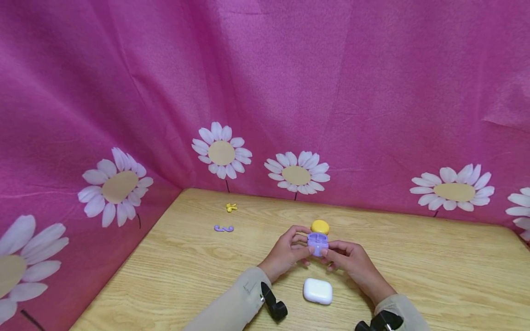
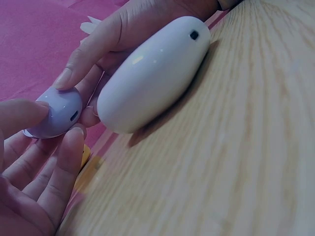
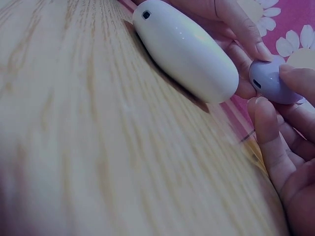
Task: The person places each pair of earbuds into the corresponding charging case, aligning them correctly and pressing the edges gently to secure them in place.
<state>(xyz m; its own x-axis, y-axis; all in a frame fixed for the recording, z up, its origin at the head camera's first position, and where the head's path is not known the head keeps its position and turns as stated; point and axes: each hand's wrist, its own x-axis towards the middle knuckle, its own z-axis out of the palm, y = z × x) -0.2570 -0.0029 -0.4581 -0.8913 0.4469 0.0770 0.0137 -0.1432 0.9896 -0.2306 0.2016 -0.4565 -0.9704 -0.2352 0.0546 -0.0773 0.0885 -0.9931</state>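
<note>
Between both hands is a small purple earbud case (image 1: 318,248), its lid raised and the hollows inside showing in the head view. My left hand (image 1: 289,250) grips its left side, thumb on the front. From the right side my right hand (image 1: 352,262) pinches it, thumb on the front too. Both wrist views show the case's rounded underside with a dark port slot (image 2: 74,116). A white earbud case (image 1: 318,291), closed, lies on the table nearer the body, between the forearms. Just beyond the purple case sits a round yellow case (image 1: 320,227).
To the left on the wooden table (image 1: 165,276) lie two purple earbuds (image 1: 224,228), with yellow earbuds (image 1: 231,208) farther back. A pink curtain (image 1: 265,82) with white daisies hangs along the table's back and left edges.
</note>
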